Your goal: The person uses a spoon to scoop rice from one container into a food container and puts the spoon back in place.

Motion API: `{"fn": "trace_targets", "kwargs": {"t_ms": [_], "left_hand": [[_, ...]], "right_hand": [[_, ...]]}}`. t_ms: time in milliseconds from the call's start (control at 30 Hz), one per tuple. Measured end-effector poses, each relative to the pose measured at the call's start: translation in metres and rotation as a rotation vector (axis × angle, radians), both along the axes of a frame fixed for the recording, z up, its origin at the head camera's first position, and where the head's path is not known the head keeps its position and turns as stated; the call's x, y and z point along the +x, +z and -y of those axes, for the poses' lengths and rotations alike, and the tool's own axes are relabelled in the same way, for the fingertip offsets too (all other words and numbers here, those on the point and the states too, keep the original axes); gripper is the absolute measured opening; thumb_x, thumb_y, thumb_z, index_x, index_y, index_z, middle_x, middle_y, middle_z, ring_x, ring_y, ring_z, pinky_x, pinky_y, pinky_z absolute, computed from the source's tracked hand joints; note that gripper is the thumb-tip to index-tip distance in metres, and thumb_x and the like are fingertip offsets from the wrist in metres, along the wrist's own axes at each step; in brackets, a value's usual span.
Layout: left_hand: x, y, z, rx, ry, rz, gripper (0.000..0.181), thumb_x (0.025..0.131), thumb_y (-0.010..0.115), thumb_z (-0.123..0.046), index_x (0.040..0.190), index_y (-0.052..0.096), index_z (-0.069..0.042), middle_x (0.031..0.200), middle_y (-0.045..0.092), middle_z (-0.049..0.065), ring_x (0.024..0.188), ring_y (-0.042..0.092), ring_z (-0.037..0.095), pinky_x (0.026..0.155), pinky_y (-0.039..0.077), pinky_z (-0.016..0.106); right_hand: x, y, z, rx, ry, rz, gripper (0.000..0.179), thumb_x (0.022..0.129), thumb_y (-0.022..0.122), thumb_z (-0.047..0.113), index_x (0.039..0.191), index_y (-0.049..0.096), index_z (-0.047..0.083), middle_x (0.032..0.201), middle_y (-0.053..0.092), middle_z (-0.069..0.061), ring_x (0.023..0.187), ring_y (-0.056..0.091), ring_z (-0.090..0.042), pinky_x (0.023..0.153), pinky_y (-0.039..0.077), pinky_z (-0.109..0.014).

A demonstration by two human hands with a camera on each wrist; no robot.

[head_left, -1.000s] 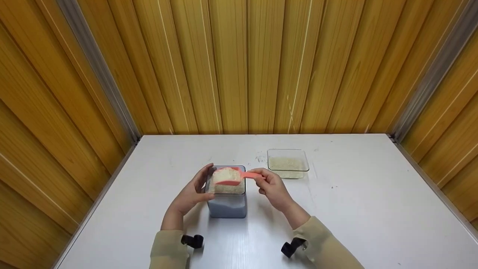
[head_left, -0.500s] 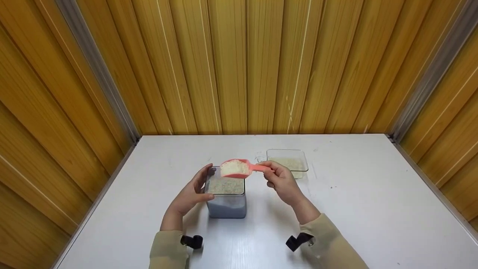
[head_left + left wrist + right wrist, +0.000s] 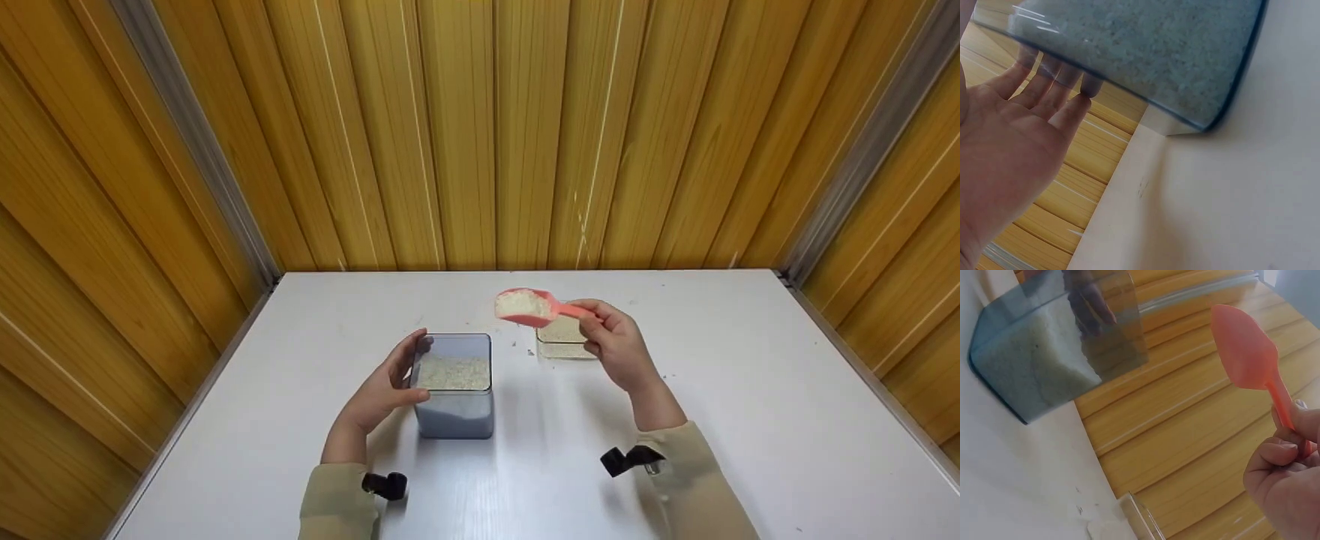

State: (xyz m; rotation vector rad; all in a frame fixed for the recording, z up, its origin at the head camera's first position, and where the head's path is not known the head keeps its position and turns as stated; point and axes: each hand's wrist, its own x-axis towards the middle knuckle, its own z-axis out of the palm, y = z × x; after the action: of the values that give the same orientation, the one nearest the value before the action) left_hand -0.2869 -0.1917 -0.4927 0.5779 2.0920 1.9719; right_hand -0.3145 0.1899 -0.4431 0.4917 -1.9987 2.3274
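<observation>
In the head view, my right hand (image 3: 621, 349) pinches the handle of a pink scoop (image 3: 538, 321). White rice (image 3: 519, 303) is heaped in the scoop, which hangs in the air near a low clear box (image 3: 568, 350). That box holds a layer of rice and is partly hidden by the hand and scoop. My left hand (image 3: 381, 396) holds a tall clear bluish container (image 3: 455, 425) of rice, thumb at the near side, fingers at the far left. The left wrist view shows those fingers (image 3: 1075, 112) against the container wall (image 3: 1145, 53). The scoop's underside (image 3: 1244, 351) faces the right wrist camera.
Both containers stand on a white table (image 3: 675, 315), the low box behind and right of the tall one. A wood-pattern panel wall (image 3: 480, 150) rises behind the table and along both sides. A few small specks lie on the tabletop near the low box.
The right hand has lifted the rice-filled scoop from above the tall container and carried it right and away, toward the low box. My left hand has stayed on the container.
</observation>
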Motion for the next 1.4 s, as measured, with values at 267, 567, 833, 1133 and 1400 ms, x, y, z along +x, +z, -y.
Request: {"fn": "trace_targets", "kwargs": {"t_ms": [267,567,833,1133,1400], "left_hand": [[0.001,0.001,0.000,-0.003,0.009,0.011,0.109,0.081,0.088,-0.023,0.166,0.018,-0.021,0.175,0.008,0.006,0.163,-0.001,0.027,0.131,0.003,0.051],[0.002,0.001,0.000,-0.010,0.028,0.019,0.110,0.080,0.089,-0.026,0.165,0.019,-0.023,0.175,0.007,0.005,0.163,-0.002,0.027,0.131,0.003,0.051],[0.002,0.000,0.001,-0.003,0.012,0.010,0.110,0.082,0.087,-0.026,0.166,0.017,-0.022,0.176,0.006,0.005,0.163,-0.002,0.027,0.132,0.003,0.052],[0.001,0.001,-0.001,-0.004,0.021,0.014,0.110,0.081,0.088,-0.024,0.166,0.018,-0.021,0.175,0.007,0.005,0.163,-0.001,0.027,0.132,0.005,0.049],[0.001,0.002,-0.002,-0.012,0.018,0.006,0.110,0.081,0.088,-0.025,0.166,0.018,-0.021,0.175,0.008,0.005,0.163,-0.001,0.026,0.132,0.004,0.049]], "right_hand": [[-0.013,-0.006,-0.031,0.003,-0.120,0.039,0.024,0.106,0.054,0.010,0.126,0.062,-0.002,0.076,0.046,0.004,0.064,0.037,-0.008,0.052,0.032,-0.018],[-0.023,-0.021,-0.056,0.159,-0.262,0.104,0.034,0.106,0.056,0.018,0.132,0.060,-0.003,0.076,0.046,0.008,0.066,0.039,-0.006,0.055,0.035,-0.017],[-0.027,-0.031,-0.065,0.400,-0.348,0.101,0.035,0.108,0.053,0.022,0.135,0.061,0.002,0.086,0.047,0.004,0.070,0.040,-0.008,0.057,0.037,-0.018],[-0.031,-0.036,-0.065,0.581,-0.386,0.067,0.031,0.108,0.053,0.017,0.133,0.062,0.002,0.101,0.057,-0.008,0.082,0.044,-0.014,0.065,0.037,-0.021],[-0.029,-0.033,-0.067,0.657,-0.377,0.054,0.032,0.108,0.052,0.018,0.134,0.060,0.001,0.118,0.062,-0.019,0.092,0.048,-0.021,0.070,0.039,-0.022]]}}
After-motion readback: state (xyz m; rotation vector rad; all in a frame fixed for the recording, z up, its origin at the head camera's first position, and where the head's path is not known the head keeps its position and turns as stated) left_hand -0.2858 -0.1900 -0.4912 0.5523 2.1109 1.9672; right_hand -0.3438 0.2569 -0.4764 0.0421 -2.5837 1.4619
